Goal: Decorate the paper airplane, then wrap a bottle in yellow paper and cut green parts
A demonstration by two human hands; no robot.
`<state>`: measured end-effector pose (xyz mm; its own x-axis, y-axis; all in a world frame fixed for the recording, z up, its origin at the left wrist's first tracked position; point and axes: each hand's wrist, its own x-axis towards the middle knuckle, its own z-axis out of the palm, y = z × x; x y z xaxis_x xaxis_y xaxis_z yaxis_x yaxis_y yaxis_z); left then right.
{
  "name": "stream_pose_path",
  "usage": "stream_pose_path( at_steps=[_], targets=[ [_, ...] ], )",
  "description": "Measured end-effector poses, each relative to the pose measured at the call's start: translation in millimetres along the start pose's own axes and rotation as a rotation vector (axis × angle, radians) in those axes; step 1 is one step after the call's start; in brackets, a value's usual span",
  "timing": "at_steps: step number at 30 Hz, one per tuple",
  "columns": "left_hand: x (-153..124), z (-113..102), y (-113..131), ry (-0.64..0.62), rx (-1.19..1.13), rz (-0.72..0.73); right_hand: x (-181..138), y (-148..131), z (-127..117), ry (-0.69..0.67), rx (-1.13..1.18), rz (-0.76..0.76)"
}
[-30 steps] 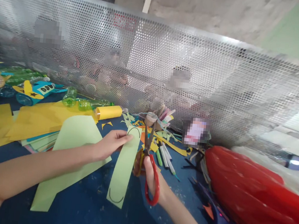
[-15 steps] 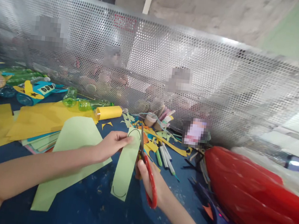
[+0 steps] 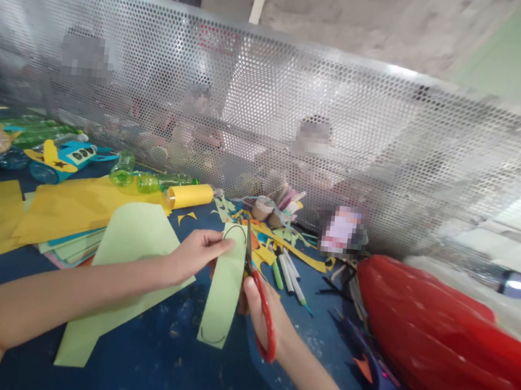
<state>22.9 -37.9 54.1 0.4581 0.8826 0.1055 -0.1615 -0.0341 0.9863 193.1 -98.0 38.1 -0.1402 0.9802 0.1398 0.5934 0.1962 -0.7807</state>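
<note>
A light green paper strip (image 3: 222,296) is pinched near its upper end by my left hand (image 3: 201,254), thumb on top. Black curved lines are drawn at both ends of the strip. My right hand (image 3: 266,313) is closed around the red handles of a pair of scissors (image 3: 266,326). The blades point away from me and lie along the strip's upper right edge; whether they are cutting into it I cannot tell. Under my left forearm lies a larger light green paper sheet (image 3: 119,248). Some fingers of my right hand are hidden behind the handles.
Yellow sheets (image 3: 77,207) and green bottles (image 3: 123,168) lie at left, near a blue and yellow toy plane (image 3: 66,159). Paper scraps (image 3: 293,242) and markers (image 3: 289,272) are beyond my hands. A glue gun (image 3: 380,381) and red bag (image 3: 436,337) sit right. A perforated metal screen (image 3: 260,108) borders the table.
The strip's lower end has swung slightly to the right. My right hand and the scissors have shifted a little to the right; my left hand keeps its pinch.
</note>
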Motion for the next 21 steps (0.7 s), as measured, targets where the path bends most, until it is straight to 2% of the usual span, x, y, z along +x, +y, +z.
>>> stream_pose_path(
  at_steps=[11, 21],
  targets=[
    [-1.5, 4.7, -1.7, 0.038, -0.05, -0.032, -2.6, 1.8, 4.0, 0.043, 0.103, -0.006],
    [-2.8, 6.2, 0.4, 0.049, -0.116, -0.05, -0.7, 7.7, 3.8, 0.057, 0.094, 0.007]
  ],
)
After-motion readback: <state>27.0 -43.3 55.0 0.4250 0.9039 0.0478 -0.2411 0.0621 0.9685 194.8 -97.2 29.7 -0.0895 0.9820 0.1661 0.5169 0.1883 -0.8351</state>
